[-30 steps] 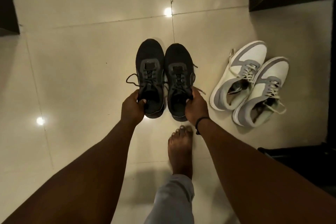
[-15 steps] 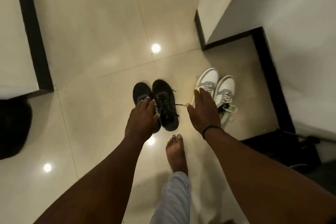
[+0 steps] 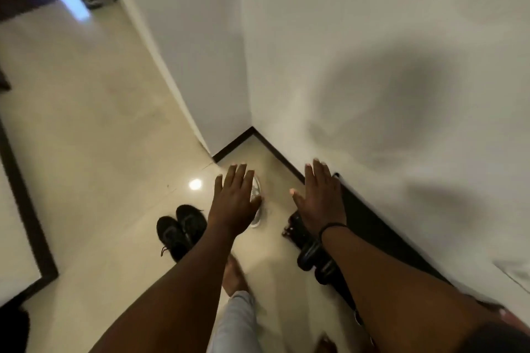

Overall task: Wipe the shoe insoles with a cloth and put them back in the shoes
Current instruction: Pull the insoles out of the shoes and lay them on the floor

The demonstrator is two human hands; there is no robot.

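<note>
In a corner of a tiled hallway, a person stands barefoot with both arms held out over the floor (image 3: 86,152). The left hand (image 3: 235,198) and the right hand (image 3: 321,198) are spread flat, fingers straight, each grip wide and holding nothing. The black shoes (image 3: 180,231) sit side by side on the tiles just left of the left forearm, toes pointing away, laces loose. A white shoe (image 3: 256,203) shows only as a sliver behind the left hand; its partner cannot be seen. Dark objects (image 3: 312,261) lie on the floor along the black skirting (image 3: 275,149) under the right wrist, too blurred to name. No cloth and no loose insole appear anywhere in view.

The step in hand looks like reaching for the next pair, or for the cloth. To do it well, the person would settle the head first, since the whole view is smeared by motion, then crouch close rather than bend from standing. One hand should steady a shoe by the heel while the other lifts the insole from the heel end, peeling it slowly so it does not crease. Keeping each insole beside its own shoe would save mixing up the pairs.
</note>
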